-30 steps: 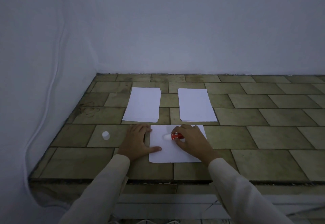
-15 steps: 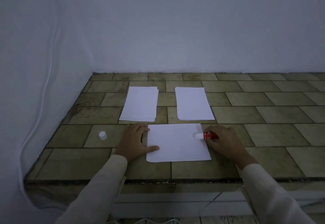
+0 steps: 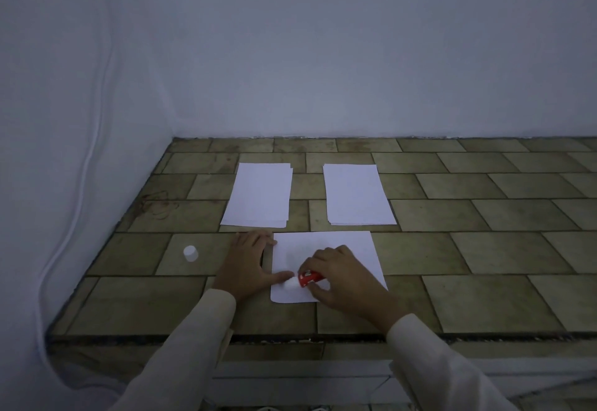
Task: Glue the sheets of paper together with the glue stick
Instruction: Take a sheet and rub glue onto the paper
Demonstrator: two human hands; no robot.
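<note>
A single white sheet (image 3: pixel 349 249) lies on the tiled ledge in front of me. My right hand (image 3: pixel 342 276) grips a red glue stick (image 3: pixel 308 279), its white tip (image 3: pixel 290 284) pressed on the sheet's near left corner. My left hand (image 3: pixel 247 262) lies flat with fingers spread beside the sheet's left edge, its thumb resting on the paper close to the glue tip. Behind the sheet lie two stacks of white paper, one on the left (image 3: pixel 260 194) and one on the right (image 3: pixel 357 194).
The glue stick's white cap (image 3: pixel 190 253) stands on the tiles left of my left hand. White walls close the ledge (image 3: pixel 484 249) at the back and left, with a white cable (image 3: pixel 80 184) running down the left wall. The ledge's front edge (image 3: pixel 484 336) drops off near me.
My right hand has swept the glue stick from the sheet's right edge to its near left corner. My left hand has stayed in place on the sheet's left edge.
</note>
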